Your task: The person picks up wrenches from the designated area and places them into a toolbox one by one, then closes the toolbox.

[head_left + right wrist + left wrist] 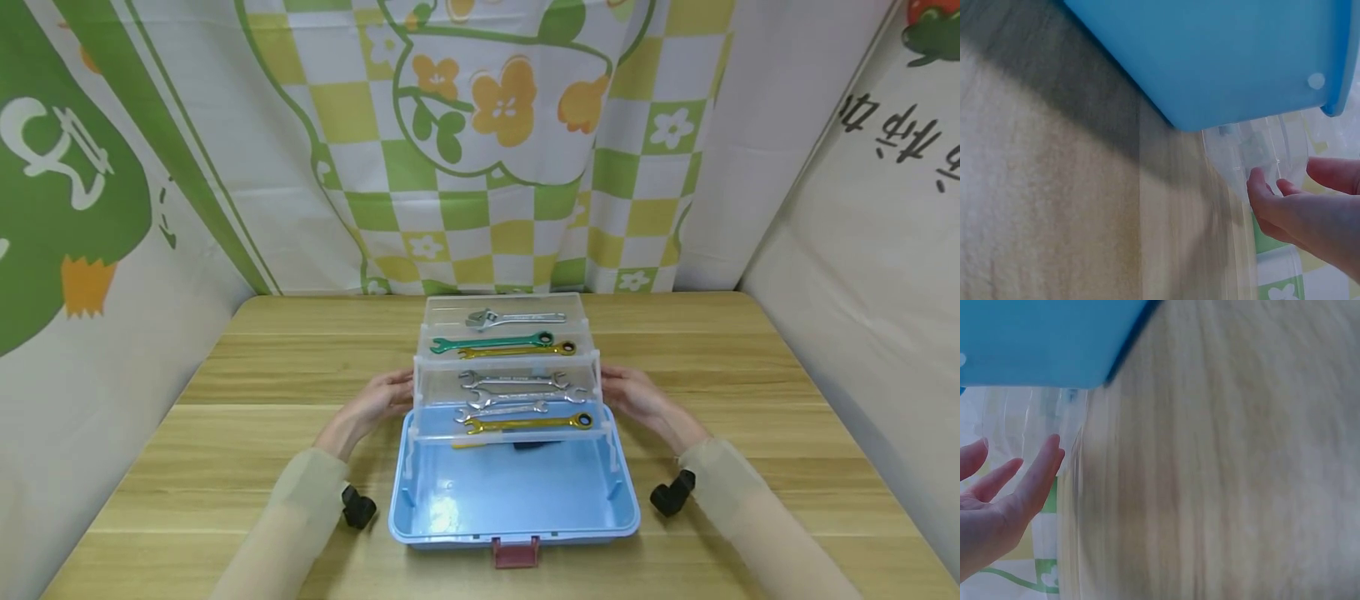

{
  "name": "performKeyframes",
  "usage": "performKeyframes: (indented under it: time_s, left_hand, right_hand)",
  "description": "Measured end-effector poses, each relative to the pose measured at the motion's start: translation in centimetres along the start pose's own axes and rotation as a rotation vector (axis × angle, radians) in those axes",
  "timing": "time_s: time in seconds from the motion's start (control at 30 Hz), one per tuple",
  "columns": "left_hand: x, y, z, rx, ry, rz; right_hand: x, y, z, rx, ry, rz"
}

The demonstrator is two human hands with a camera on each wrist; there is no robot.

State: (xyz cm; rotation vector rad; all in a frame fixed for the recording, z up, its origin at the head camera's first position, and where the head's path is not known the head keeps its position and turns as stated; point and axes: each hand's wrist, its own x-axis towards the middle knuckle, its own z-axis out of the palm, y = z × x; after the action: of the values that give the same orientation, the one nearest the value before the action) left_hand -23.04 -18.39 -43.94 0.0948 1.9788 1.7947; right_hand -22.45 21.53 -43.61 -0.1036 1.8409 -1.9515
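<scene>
A blue toolbox [517,508] stands open on the table, its clear tiered trays [435,385] raised over the back half. Lying in the trays are an adjustable wrench [534,318], a green ratchet wrench [491,342], two gold wrenches and several silver open-end wrenches [517,381]. My left hand [381,395] is at the left side of the clear plastic, fingers fairly straight. On the opposite side, my right hand [636,395] has gently bent fingers beside the clear plastic [1247,147]. Whether the fingertips touch it I cannot tell.
Under the trays, a yellow and dark item [536,445] lies partly hidden in the box. A maroon latch [515,552] hangs at the front. The wooden table [285,367] extends on both sides, with a patterned curtain [480,208] behind.
</scene>
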Motion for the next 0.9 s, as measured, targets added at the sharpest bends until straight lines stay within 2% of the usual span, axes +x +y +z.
performKeyframes:
  time_s: [0.13,0.33,0.53,0.73,0.9]
  left_hand:
    - [0.14,-0.07,0.02,-0.029,-0.003,-0.009]
    - [0.08,-0.34,-0.05,-0.062,-0.01,0.008]
    - [0.13,-0.55,-0.16,-0.112,-0.03,0.066]
    - [0.15,-0.58,-0.14,-0.195,-0.014,0.144]
    - [-0.12,-0.58,-0.04,-0.17,0.005,0.216]
  right_hand:
    - [0.06,0.01,-0.18,-0.023,-0.015,-0.001]
    - [0.02,0.02,-0.19,0.004,-0.003,0.004]
    - [0.01,0.1,-0.21,0.052,-0.01,-0.016]
    - [-0.09,0.18,-0.22,0.067,-0.009,-0.091]
    - [-0.31,0.25,-0.4,0.033,0.024,-0.135]
